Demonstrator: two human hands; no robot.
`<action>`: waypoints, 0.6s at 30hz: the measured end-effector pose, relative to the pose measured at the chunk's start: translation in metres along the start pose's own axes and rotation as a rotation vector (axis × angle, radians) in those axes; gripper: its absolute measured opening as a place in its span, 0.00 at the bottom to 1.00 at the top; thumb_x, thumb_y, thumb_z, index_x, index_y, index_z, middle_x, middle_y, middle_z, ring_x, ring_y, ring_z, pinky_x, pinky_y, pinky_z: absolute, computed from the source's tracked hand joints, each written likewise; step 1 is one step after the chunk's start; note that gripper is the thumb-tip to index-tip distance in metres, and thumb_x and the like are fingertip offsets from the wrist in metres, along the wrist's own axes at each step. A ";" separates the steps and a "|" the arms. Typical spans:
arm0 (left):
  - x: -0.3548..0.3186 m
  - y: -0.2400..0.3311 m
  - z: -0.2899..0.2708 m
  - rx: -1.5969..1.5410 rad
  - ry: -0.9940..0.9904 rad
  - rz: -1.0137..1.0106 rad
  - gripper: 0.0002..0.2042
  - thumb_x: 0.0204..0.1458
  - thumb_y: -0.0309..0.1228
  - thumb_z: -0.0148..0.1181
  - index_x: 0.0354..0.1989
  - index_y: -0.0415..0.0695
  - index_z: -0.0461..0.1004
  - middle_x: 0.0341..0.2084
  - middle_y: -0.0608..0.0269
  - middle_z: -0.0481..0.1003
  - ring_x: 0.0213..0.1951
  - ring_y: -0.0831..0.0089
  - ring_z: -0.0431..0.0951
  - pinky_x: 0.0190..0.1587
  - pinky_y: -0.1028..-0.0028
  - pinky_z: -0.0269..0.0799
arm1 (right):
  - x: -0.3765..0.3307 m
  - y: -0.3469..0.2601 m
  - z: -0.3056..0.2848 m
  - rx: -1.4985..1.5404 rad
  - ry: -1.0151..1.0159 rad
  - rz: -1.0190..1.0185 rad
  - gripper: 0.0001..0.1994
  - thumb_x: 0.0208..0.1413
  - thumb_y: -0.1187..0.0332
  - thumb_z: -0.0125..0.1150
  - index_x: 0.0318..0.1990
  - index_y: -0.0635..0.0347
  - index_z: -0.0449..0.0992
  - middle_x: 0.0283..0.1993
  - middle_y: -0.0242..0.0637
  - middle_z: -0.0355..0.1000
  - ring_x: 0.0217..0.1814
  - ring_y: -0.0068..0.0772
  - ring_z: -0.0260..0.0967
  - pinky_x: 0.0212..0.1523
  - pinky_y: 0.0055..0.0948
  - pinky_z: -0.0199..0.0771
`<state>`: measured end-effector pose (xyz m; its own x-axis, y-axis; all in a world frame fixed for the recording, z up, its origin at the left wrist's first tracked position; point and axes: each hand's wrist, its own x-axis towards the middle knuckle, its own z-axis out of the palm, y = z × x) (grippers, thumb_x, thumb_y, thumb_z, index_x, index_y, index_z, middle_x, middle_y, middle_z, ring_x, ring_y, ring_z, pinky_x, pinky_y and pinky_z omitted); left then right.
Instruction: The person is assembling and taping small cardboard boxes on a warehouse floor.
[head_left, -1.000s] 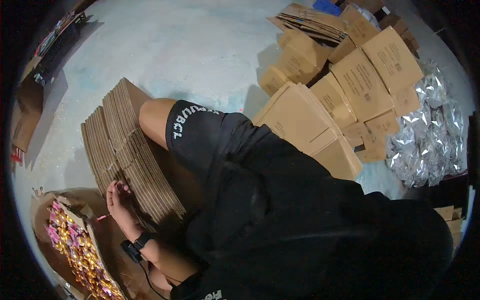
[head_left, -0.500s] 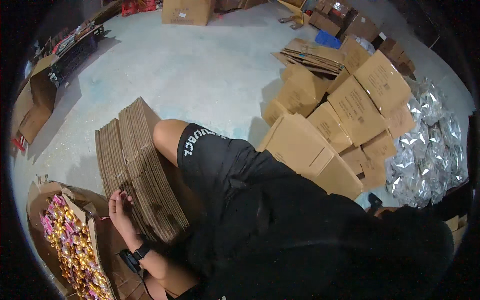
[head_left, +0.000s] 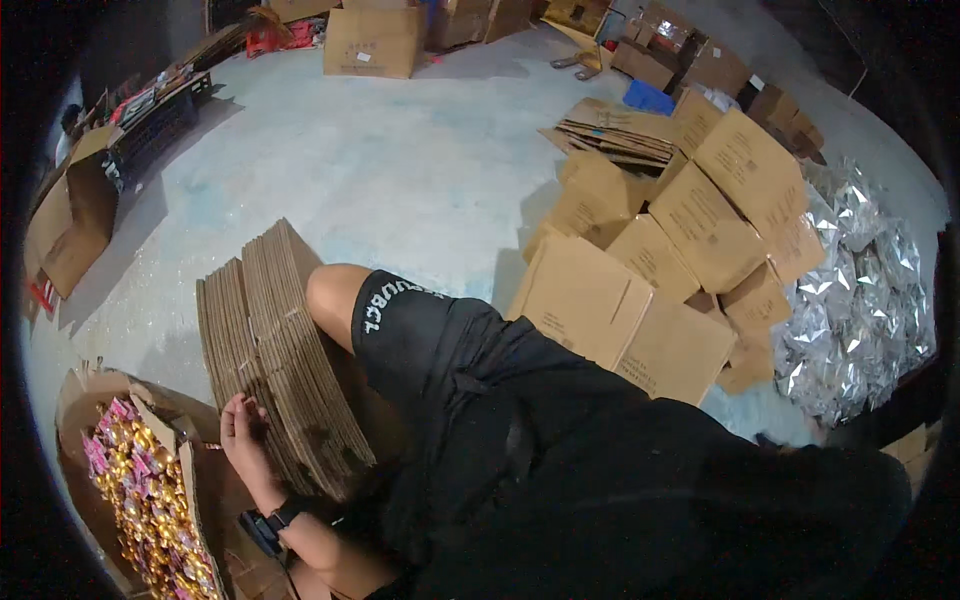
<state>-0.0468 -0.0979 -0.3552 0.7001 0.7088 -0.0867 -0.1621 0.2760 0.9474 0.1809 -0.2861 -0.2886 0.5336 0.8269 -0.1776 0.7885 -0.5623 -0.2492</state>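
Observation:
My left hand [head_left: 245,435] is at the lower left, with a black band and a small dark device on the wrist. Its fingers are loosely bent and a little apart, and I see nothing in them. It lies against the near left side of a tall stack of flattened cardboard boxes [head_left: 280,330], standing on edge in two bundles beside my bare knee. Left of the hand, an open carton [head_left: 190,490] holds many gold, shiny pieces [head_left: 150,490] with pink wrappers among them. My right hand is out of sight beyond my dark-clothed body.
Flattened and part-folded cartons [head_left: 710,225] are heaped to the right. Beyond them lie silvery, clear-wrapped bundles [head_left: 860,300]. A brown box [head_left: 370,42] stands at the far side, and an open carton [head_left: 75,215] at the far left. A person [head_left: 70,125] shows at the left edge.
The view has shifted, so the far boxes sit lower. A carton in the right heap has swung to a new angle. A dark object at my right side is no longer visible. My left hand stays by the stack.

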 end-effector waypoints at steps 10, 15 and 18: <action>-0.003 0.001 -0.002 0.030 -0.025 -0.050 0.11 0.61 0.35 0.56 0.45 0.41 0.74 0.37 0.66 0.75 0.38 0.77 0.74 0.45 0.76 0.72 | -0.023 0.012 -0.013 -0.038 0.015 -0.025 0.17 0.62 0.58 0.54 0.47 0.64 0.75 0.41 0.37 0.76 0.42 0.29 0.73 0.43 0.30 0.74; -0.012 0.008 0.000 0.029 -0.080 -0.033 0.11 0.61 0.34 0.55 0.46 0.40 0.73 0.38 0.65 0.75 0.39 0.77 0.74 0.46 0.75 0.71 | -0.135 0.070 -0.090 -0.205 0.073 0.020 0.18 0.62 0.58 0.54 0.47 0.64 0.75 0.41 0.36 0.76 0.42 0.28 0.73 0.43 0.30 0.74; -0.018 0.021 0.008 0.034 0.003 -0.025 0.11 0.61 0.33 0.55 0.46 0.40 0.73 0.37 0.65 0.75 0.39 0.77 0.74 0.44 0.76 0.71 | -0.214 0.094 -0.193 -0.419 0.225 0.044 0.18 0.62 0.57 0.54 0.48 0.64 0.75 0.41 0.36 0.76 0.42 0.28 0.72 0.43 0.29 0.73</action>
<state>-0.0578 -0.1101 -0.3316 0.7013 0.7040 -0.1118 -0.1206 0.2717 0.9548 0.2000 -0.5149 -0.0902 0.5857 0.8094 0.0430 0.7944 -0.5838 0.1674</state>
